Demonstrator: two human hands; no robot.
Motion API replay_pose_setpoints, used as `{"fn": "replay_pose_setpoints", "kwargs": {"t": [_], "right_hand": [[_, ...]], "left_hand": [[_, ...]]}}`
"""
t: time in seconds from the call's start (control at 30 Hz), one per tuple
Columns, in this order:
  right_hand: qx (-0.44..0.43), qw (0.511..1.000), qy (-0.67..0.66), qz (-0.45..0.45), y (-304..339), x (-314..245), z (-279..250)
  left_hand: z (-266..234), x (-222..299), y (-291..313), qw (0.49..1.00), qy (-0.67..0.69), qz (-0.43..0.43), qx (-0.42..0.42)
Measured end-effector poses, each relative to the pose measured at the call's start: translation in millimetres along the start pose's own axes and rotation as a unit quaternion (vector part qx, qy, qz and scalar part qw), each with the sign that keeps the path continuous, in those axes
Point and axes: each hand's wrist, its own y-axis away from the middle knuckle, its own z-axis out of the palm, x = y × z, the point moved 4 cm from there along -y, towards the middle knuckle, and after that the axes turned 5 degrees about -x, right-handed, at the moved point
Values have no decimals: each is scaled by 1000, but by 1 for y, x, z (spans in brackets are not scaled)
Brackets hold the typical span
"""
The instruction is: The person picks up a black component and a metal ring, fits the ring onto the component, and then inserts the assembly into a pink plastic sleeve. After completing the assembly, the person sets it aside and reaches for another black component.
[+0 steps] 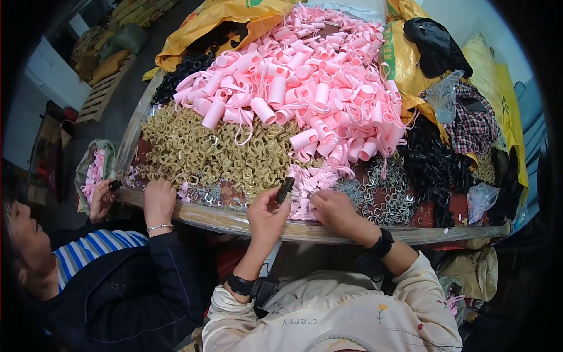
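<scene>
My left hand (267,218) grips a short black cylindrical plastic piece (285,190) between thumb and fingers, tilted upward just above the table's near edge. Beside it, my right hand (337,212) has its fingers pinched together at the edge of a heap of small light-pink plastic pieces (314,183); what they hold, if anything, is hidden. Beyond both hands lie a wide pile of khaki ring-like clips (234,149) and a tall heap of pink cylinders with straps (321,94). Loose silver metal rings (390,196) are scattered right of my right hand.
A co-worker's hands (159,200) are at the table's left, one holding a small black part (114,185). Black parts (437,158) pile up at the right. Yellow sacks (404,64) stand behind. The wooden table rim (217,218) runs along the near side.
</scene>
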Motion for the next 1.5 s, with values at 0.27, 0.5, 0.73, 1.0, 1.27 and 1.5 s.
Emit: {"fn": "replay_pose_setpoints", "kwargs": {"t": [0.27,0.5,0.73,1.0,1.27,1.5], "right_hand": [[-9,999,-11,37,-1,16,10],[48,892,-387,228,5,31,0],[145,897,-386,158,6,11,1],[167,978,-115,47,1,-13,-17],[65,893,-412,171,6,9,2],[45,908,-389,148,7,8,-2]], "left_hand": [[8,-6,-1,997,62,-38,11],[16,-13,4,975,209,-75,-15],[38,-19,16,909,374,-168,-71],[43,-8,16,853,474,-201,-81],[45,-11,16,835,491,-236,-73],[44,-15,17,832,494,-243,-66]]}}
